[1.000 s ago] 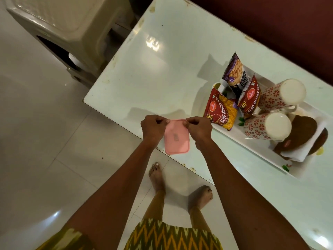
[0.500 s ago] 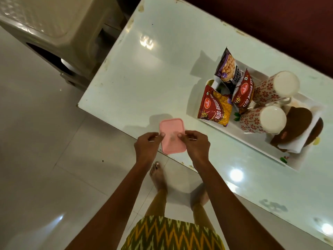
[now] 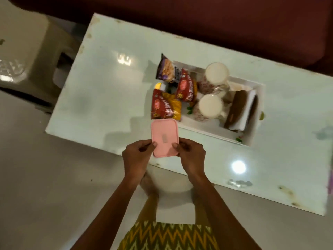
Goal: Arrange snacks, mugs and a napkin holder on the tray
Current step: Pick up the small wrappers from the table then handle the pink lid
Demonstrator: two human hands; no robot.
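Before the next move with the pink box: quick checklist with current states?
1. Grip on the pink box: left hand and right hand both pinch its near end. Ok.
2. Far floral mug and near floral mug in the white tray: ok.
3. Napkin holder at the tray's right end: ok.
4. Bare tray space for the box: looks too narrow, since the snack packets crowd the left end. Not ok.
5. Box lid sealed: cannot tell.
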